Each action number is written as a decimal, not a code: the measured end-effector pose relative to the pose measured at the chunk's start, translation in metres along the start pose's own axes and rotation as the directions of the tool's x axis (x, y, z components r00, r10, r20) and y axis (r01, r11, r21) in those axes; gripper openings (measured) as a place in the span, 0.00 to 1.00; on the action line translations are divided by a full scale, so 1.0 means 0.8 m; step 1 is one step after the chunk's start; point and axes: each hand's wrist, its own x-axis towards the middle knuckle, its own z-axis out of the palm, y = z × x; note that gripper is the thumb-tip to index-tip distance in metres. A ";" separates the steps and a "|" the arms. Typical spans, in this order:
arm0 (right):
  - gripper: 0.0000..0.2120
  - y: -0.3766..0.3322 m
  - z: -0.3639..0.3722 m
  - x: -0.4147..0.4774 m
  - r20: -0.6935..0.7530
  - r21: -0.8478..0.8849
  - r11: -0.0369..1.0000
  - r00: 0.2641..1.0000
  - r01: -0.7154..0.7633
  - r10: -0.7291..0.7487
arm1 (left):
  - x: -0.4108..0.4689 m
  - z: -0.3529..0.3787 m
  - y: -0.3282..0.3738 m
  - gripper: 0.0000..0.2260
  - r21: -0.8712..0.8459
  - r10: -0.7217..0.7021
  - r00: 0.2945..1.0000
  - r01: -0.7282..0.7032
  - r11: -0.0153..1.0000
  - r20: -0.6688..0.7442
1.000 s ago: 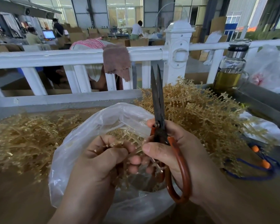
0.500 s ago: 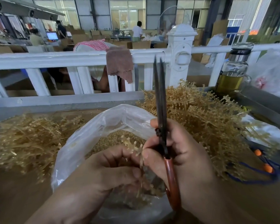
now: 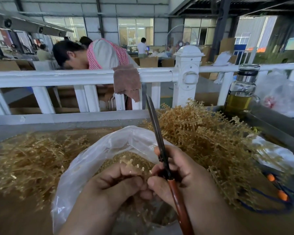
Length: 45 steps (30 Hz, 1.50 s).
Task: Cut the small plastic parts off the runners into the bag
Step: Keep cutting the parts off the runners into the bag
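Gripping the scissors (image 3: 157,133) in the right hand (image 3: 182,177), fingers curled round the red-brown handle, blades seen edge-on and pointing toward twelve o'clock, lower handle running off the bottom edge. Pinching a small runner (image 3: 131,164) in the left hand (image 3: 112,185), at nine o'clock of the right and touching it, curled fingers hiding most of the piece. Holding both over the open mouth of the clear bag (image 3: 95,158), with cut parts (image 3: 114,162) lying inside, blurred through the plastic. Flanking the bag, a right heap (image 3: 202,136) of runners at two o'clock and a left heap (image 3: 32,158) at ten. Standing farther out at one o'clock, a glass bottle (image 3: 241,92). Hanging at twelve, a cloth (image 3: 126,80) over the white railing (image 3: 58,78).
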 end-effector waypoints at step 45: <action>0.30 -0.006 -0.052 0.014 0.377 -0.693 0.700 0.915 0.173 0.147 | 0.009 -0.038 0.020 0.13 0.132 0.120 0.979 -0.099 0.986 -0.165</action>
